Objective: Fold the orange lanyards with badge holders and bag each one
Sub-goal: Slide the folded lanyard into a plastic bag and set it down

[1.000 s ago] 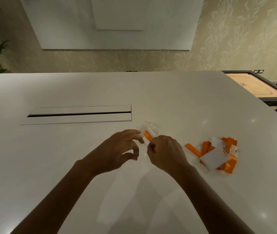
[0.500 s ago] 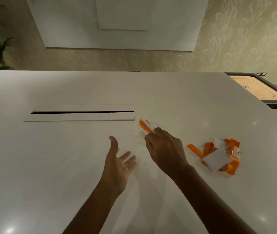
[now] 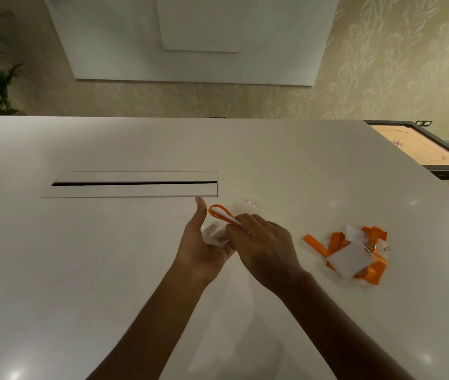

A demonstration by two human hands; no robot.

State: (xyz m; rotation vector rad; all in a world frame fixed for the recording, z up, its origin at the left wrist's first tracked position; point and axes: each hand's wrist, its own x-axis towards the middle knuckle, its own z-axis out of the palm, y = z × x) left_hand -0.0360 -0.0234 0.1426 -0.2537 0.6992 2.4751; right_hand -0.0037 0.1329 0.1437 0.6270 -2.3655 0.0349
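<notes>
Folded orange fabric lanyard with white badge holder (image 3: 224, 216): held in the right hand, pointing far-left toward the left thumb.

The right hand (image 3: 263, 249) grips the folded bundle with curled fingers, and the bundle's long axis runs from the knuckles up and to the left, its orange loop end just beside the raised thumb of the left hand (image 3: 202, 246). The left hand lies palm up with straight, relaxed fingers, and a small clear plastic bag (image 3: 216, 235) rests on it, touching the right fingers. Whether the bag mouth is open cannot be told. The loop end seems to be the leading end for insertion, so the left hand, the nearer one, must present the bag mouth along this same axis. A second loose orange lanyard pile with white card (image 3: 353, 255) waits on the white table (image 3: 81, 270), to the right, well apart.
</notes>
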